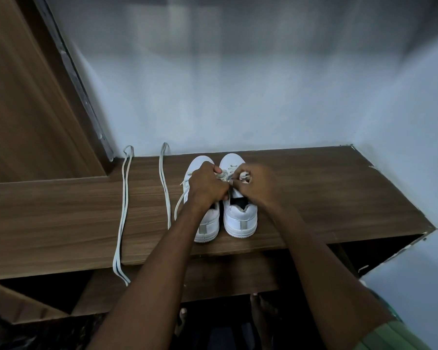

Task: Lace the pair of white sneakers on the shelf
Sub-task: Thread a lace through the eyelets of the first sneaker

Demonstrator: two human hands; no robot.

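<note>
Two white sneakers stand side by side on the wooden shelf (314,198), toes toward the wall: the left sneaker (208,223) and the right sneaker (239,215). My left hand (206,184) grips a white lace over the gap between the shoes. My right hand (257,184) pinches a bunched lace end above the right sneaker's eyelets. A lace strand (180,200) trails off the left sneaker's side. My left forearm hides much of the left sneaker.
Two loose folded white laces lie on the shelf to the left, the far one (122,213) hanging over the front edge, the nearer one (165,185) beside the shoes. A wooden panel (23,109) rises at left. A pale wall backs the shelf. Open compartments lie below.
</note>
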